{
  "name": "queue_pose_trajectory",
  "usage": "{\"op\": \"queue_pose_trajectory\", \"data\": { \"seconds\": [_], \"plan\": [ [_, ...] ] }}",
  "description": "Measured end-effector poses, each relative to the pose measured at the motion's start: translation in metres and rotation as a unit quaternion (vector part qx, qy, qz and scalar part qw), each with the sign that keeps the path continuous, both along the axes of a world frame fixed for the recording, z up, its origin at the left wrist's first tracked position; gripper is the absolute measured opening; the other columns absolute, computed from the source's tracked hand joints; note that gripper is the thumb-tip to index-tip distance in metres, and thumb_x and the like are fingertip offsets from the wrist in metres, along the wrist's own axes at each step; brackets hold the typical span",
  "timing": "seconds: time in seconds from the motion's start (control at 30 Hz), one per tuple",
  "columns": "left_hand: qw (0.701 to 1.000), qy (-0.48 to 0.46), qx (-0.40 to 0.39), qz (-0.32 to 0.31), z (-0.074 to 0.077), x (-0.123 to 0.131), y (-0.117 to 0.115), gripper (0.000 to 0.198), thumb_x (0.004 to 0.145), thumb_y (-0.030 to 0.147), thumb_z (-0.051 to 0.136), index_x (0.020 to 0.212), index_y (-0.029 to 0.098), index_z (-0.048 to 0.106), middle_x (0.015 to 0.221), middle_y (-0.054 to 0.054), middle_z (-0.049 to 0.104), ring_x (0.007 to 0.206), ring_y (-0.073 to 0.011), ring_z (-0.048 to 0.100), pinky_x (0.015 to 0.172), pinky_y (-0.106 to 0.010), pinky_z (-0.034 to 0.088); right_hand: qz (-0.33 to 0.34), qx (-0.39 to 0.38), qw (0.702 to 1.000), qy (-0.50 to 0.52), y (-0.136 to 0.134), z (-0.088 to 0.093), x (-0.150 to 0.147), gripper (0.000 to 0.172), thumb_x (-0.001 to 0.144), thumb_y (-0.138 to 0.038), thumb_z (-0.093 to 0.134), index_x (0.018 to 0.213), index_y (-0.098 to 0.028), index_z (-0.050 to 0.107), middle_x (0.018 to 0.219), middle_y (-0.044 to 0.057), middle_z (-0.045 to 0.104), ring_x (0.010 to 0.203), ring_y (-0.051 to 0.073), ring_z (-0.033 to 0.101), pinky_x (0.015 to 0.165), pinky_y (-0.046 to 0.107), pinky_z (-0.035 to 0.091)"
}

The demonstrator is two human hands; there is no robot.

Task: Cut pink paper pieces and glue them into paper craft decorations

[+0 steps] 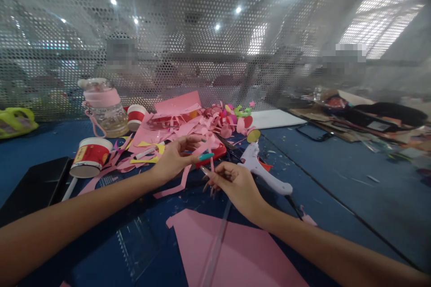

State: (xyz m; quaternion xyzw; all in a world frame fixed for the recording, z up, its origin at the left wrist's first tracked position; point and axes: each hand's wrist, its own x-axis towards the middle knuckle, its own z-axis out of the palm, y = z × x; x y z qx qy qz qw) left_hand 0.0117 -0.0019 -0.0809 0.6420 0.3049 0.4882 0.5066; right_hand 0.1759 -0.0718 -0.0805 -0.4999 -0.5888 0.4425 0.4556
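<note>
A narrow pink paper strip runs upright between my two hands. My left hand pinches it between thumb and fingers; its long thumbnail is teal. Just below, my right hand has its fingertips closed on the lower part of the same strip. A bent pink strip lies under my left hand. Beside my right hand rests a white glue gun. Below the hands lies a large pink paper sheet, with a translucent stick across it. A red object is partly hidden behind my fingers.
Pink paper scraps are heaped behind my hands. Paper cups, a water bottle and a black flat object stand or lie left. A white board and a black frame lie right. A perforated screen stands behind.
</note>
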Motion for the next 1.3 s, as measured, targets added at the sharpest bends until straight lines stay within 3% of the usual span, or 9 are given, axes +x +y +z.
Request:
{"op": "queue_pose_trajectory", "data": {
  "seconds": [0.23,0.33,0.43,0.57,0.67,0.77,0.87,1.13,1.3],
  "plan": [
    [0.999,0.044,-0.003,-0.008,0.005,-0.002,0.001,0.026,0.058,0.035,0.074,0.07,0.014,0.063,0.062,0.0,0.062,0.055,-0.0102,0.055,0.056,-0.024,0.047,-0.016,-0.014,0.998,0.054,0.002,0.0,0.001,0.032,0.068,-0.046,0.064,0.07,-0.015,0.06,0.061,0.002,0.065,0.051,0.011,0.059,0.052,0.023,0.048],
    [0.996,0.083,0.042,-0.013,0.003,-0.004,0.004,0.022,0.065,0.035,0.069,0.075,0.015,0.065,0.071,-0.003,0.065,0.066,-0.0136,0.059,0.064,-0.027,0.049,-0.024,-0.001,0.997,0.067,0.002,0.001,0.001,0.032,0.068,-0.046,0.065,0.069,-0.015,0.06,0.061,0.002,0.065,0.051,0.011,0.059,0.052,0.023,0.049],
    [0.975,0.155,0.148,0.066,0.0,-0.008,0.007,0.029,0.071,0.031,0.065,0.097,0.019,0.062,0.095,-0.006,0.063,0.084,-0.017,0.058,0.075,-0.032,0.049,-0.021,-0.002,0.996,0.087,0.002,0.002,0.0,0.033,0.066,-0.047,0.067,0.068,-0.015,0.06,0.059,0.002,0.064,0.051,0.011,0.059,0.052,0.024,0.051],
    [0.849,0.287,0.368,0.248,0.001,-0.015,0.004,0.037,0.074,0.03,0.063,0.11,0.021,0.055,0.1,-0.008,0.054,0.095,-0.0218,0.05,0.083,-0.038,0.044,-0.027,-0.002,0.995,0.095,0.001,0.003,0.001,0.033,0.064,-0.047,0.068,0.067,-0.015,0.059,0.059,0.002,0.064,0.051,0.011,0.059,0.051,0.023,0.051],
    [0.754,0.399,0.459,0.247,0.004,-0.016,-0.004,0.029,0.08,0.03,0.056,0.107,0.021,0.058,0.091,-0.009,0.056,0.087,-0.023,0.053,0.078,-0.037,0.043,-0.029,-0.002,0.996,0.084,0.0,0.004,0.001,0.033,0.067,-0.047,0.066,0.068,-0.015,0.06,0.06,0.002,0.065,0.051,0.011,0.06,0.05,0.022,0.05],
    [0.725,0.47,0.449,0.228,0.003,-0.014,-0.009,0.025,0.085,0.027,0.047,0.105,0.018,0.059,0.085,-0.01,0.059,0.079,-0.0219,0.056,0.071,-0.033,0.043,-0.026,-0.002,0.996,0.082,0.0,0.005,0.0,0.034,0.067,-0.049,0.065,0.067,-0.015,0.059,0.059,0.002,0.064,0.051,0.011,0.06,0.049,0.023,0.051],
    [0.743,0.476,0.407,0.235,-0.001,-0.011,-0.008,0.026,0.086,0.028,0.045,0.104,0.016,0.059,0.084,-0.01,0.063,0.075,-0.0207,0.059,0.067,-0.031,0.044,-0.028,0.002,0.996,0.085,0.0,0.004,-0.001,0.034,0.066,-0.049,0.066,0.067,-0.015,0.059,0.059,0.002,0.064,0.051,0.011,0.06,0.05,0.023,0.051],
    [0.893,0.324,0.269,0.157,0.006,-0.003,-0.01,0.024,0.079,0.019,0.053,0.102,0.018,0.058,0.085,-0.005,0.067,0.072,-0.0162,0.063,0.069,-0.029,0.048,-0.005,0.017,0.996,0.087,-0.002,0.003,-0.002,0.031,0.067,-0.046,0.066,0.066,-0.016,0.059,0.059,0.001,0.065,0.05,0.011,0.06,0.051,0.023,0.051],
    [0.946,0.242,0.171,0.129,0.009,0.001,-0.014,0.025,0.072,0.017,0.057,0.097,0.018,0.057,0.091,-0.004,0.065,0.069,-0.0142,0.063,0.064,-0.026,0.05,-0.017,0.045,0.997,0.063,-0.006,0.005,-0.004,0.029,0.068,-0.044,0.066,0.067,-0.016,0.061,0.059,0.001,0.065,0.052,0.01,0.059,0.053,0.021,0.05]
  ]
}}
